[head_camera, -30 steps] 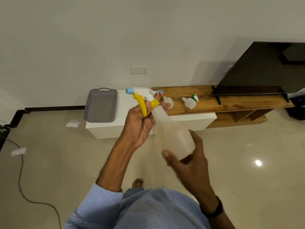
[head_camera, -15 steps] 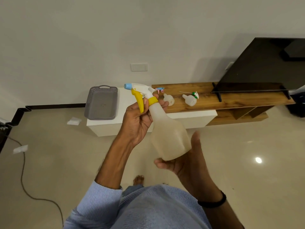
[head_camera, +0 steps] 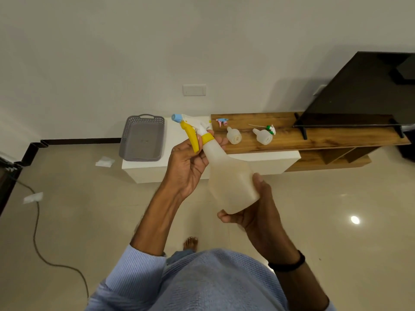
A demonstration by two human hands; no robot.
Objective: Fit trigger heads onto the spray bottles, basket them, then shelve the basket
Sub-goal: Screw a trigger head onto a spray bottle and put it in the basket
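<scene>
Left hand [head_camera: 186,169] grips trigger head [head_camera: 190,131], right hand [head_camera: 260,214] holds spray bottle [head_camera: 231,180].

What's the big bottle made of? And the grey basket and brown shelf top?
The bottle looks like cloudy, half see-through, matte plastic. The basket seems grey plastic, with small moulded holes round its rim. The shelf top shows streaky brown grain: wood or wood-look laminate.

The person wears a pale blue sweater [head_camera: 213,283] of fine ribbed knit. Its left sleeve [head_camera: 137,272] ends in a ribbed cuff partway up the forearm, leaving the rest bare. A narrow black band [head_camera: 287,264] circles the right wrist. The left hand [head_camera: 188,167] and right hand [head_camera: 256,212] are ungloved. A strip of blue denim [head_camera: 179,254] shows beyond the sweater, with one bare foot [head_camera: 190,242] past it.
</scene>
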